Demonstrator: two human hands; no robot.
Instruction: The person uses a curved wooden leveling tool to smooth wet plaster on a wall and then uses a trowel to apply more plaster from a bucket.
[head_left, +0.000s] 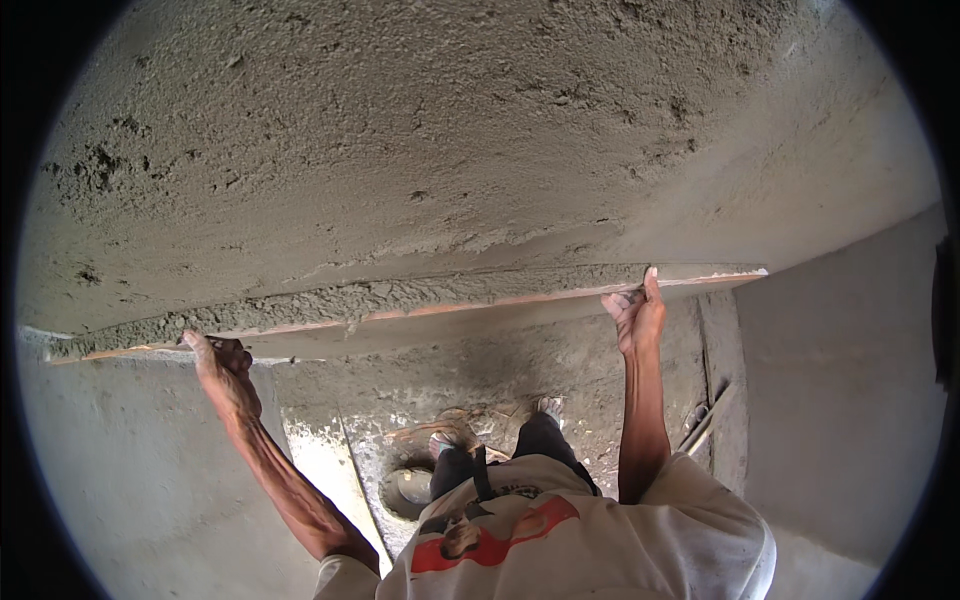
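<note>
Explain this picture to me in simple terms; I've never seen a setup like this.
There is no machine here, just a person working with two bare hands. The single picture comes from a wide fisheye camera worn on the head, looking down, so its outer parts bend and its corners are black.

The left hand grips a long board near its left end; the right hand grips it toward the right end. Grey mortar lies in a ridge along the board, beside a rough, grey plastered wall.

Below are the person's pale printed shirt, their feet and the littered floor, with a round container standing on it.
</note>
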